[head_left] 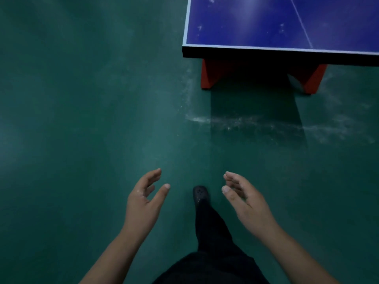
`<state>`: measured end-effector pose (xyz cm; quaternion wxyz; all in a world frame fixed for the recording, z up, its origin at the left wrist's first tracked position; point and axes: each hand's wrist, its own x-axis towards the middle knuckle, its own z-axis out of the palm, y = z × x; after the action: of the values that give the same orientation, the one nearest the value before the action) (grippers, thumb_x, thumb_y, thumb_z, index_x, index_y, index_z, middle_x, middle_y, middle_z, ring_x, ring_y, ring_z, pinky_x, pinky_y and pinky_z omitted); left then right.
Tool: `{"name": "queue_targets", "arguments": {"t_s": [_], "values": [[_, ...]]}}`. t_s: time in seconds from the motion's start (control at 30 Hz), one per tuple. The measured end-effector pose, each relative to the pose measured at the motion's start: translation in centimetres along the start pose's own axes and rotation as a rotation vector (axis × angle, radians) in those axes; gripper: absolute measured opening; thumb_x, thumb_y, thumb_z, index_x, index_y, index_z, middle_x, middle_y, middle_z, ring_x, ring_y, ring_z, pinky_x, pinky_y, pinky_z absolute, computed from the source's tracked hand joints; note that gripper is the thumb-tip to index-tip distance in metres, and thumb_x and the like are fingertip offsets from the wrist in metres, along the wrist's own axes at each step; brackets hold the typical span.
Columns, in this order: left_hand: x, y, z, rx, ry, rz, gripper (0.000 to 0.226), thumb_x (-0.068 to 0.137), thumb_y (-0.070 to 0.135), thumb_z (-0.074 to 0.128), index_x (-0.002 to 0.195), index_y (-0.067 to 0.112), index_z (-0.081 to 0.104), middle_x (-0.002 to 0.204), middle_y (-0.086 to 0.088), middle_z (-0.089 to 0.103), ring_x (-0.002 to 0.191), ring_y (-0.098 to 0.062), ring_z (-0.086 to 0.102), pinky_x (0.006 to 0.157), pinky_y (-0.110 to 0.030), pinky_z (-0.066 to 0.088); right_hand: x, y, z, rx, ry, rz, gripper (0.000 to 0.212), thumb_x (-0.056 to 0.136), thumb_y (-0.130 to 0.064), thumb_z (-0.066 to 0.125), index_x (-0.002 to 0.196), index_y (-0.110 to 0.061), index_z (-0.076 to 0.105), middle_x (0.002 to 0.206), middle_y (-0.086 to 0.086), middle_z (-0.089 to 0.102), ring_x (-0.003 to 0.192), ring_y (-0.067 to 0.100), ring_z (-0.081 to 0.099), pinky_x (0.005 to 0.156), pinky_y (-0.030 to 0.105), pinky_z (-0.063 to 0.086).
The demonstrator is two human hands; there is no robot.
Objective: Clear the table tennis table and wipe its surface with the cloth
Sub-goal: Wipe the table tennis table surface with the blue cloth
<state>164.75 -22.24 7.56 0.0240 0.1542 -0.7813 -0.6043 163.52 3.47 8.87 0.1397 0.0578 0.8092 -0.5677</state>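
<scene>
Both hands — left hand [143,198], right hand [244,198] — are held open and empty, approaching the table [256,23] at 1 o'clock.

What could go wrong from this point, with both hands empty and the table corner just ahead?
1. Neither the left hand nor the right hand holds a cloth, and none is in view, so wiping may be delayed.
2. The table shows pale smudges; a quick pass might leave some.
3. The dusty streak on the floor lies in the walking path ahead of the shoe, possibly slippery.
</scene>
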Motion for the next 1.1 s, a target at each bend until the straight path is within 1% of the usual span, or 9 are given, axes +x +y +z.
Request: {"name": "queue_targets", "arguments": {"t_s": [0.07,0.13,0.3,0.37,0.5,0.67,0.83,1.03,1.1], "values": [[5.2,0.8,0.5,-0.005,0.045,-0.014,0.034,0.079,0.035,0.069,0.113,0.038,0.064,0.12,0.016,0.067,0.117,-0.001,0.06,0.106,-0.039,0.048,6.1,-1.2,0.0,-0.01,-0.031,-0.009,0.041,0.091,-0.036,0.07,0.128,-0.041,0.054,0.13,-0.02,0.059,0.121,-0.004,0.054,0.108,0.033,0.045],[10.1,2.1,0.7,-0.024,0.095,-0.025,0.033,0.079,0.033,0.069,0.112,0.036,0.065,0.116,0.017,0.068,0.115,-0.003,0.061,0.104,-0.04,0.049,12.1,-3.3,0.0,-0.013,-0.066,-0.017,0.04,0.091,-0.031,0.069,0.125,-0.044,0.053,0.128,-0.02,0.06,0.12,-0.003,0.055,0.107,0.034,0.045],[22.1,6.1,-0.8,-0.05,0.159,-0.011,0.033,0.078,0.032,0.071,0.11,0.041,0.067,0.117,0.019,0.068,0.114,-0.008,0.064,0.101,-0.036,0.049,26.1,-10.4,0.8,-0.043,-0.148,-0.083,0.036,0.093,-0.029,0.069,0.121,-0.047,0.055,0.125,-0.016,0.063,0.117,-0.001,0.057,0.107,0.037,0.046],[26.8,6.6,-2.3,-0.053,0.195,-0.004,0.034,0.079,0.031,0.071,0.112,0.035,0.067,0.118,0.016,0.069,0.115,-0.007,0.063,0.102,-0.036,0.049,31.1,-13.2,1.9,-0.056,-0.173,-0.11,0.035,0.092,-0.034,0.069,0.121,-0.048,0.055,0.124,-0.018,0.063,0.117,-0.001,0.058,0.106,0.037,0.046],[35.7,5.7,-5.2,-0.047,0.219,-0.031,0.036,0.078,0.035,0.072,0.114,0.033,0.066,0.118,0.016,0.069,0.116,-0.007,0.062,0.102,-0.041,0.049,40.1,-17.2,5.4,-0.093,-0.202,-0.112,0.039,0.092,-0.033,0.069,0.129,-0.037,0.058,0.125,-0.019,0.063,0.117,-0.002,0.057,0.107,0.036,0.046],[47.8,4.1,-9.6,-0.013,0.144,-0.044,0.044,0.074,0.047,0.07,0.114,0.032,0.065,0.117,0.022,0.067,0.116,-0.003,0.061,0.104,-0.039,0.048,49.7,-20.5,11.6,-0.116,-0.182,-0.057,0.04,0.092,-0.032,0.068,0.129,-0.04,0.055,0.127,-0.02,0.061,0.119,-0.003,0.056,0.108,0.037,0.045],[61.9,6.1,-14.9,0.039,0.021,-0.004,0.038,0.078,0.034,0.07,0.116,0.033,0.065,0.119,0.017,0.067,0.116,-0.001,0.06,0.105,-0.034,0.047,57.9,-26.1,17.5,-0.058,-0.074,0.016,0.038,0.091,-0.029,0.069,0.126,-0.039,0.058,0.124,-0.019,0.063,0.118,-0.004,0.056,0.109,0.038,0.045],[78.7,10.7,-16.5,0.066,-0.105,0.061,0.037,0.077,0.043,0.069,0.114,0.04,0.065,0.121,0.013,0.066,0.117,-0.004,0.06,0.102,-0.032,0.048,68.8,-32.0,19.5,0.0,0.048,0.05,0.04,0.092,-0.03,0.068,0.129,-0.038,0.057,0.124,-0.02,0.062,0.118,-0.001,0.057,0.107,0.039,0.047],[83.4,11.7,-15.7,0.062,-0.14,0.077,0.036,0.079,0.038,0.07,0.115,0.036,0.065,0.121,0.013,0.066,0.117,-0.005,0.06,0.102,-0.032,0.048,72.9,-33.0,19.5,0.028,0.084,0.064,0.04,0.092,-0.028,0.069,0.129,-0.038,0.057,0.125,-0.02,0.062,0.119,0.0,0.057,0.107,0.04,0.047]]}}
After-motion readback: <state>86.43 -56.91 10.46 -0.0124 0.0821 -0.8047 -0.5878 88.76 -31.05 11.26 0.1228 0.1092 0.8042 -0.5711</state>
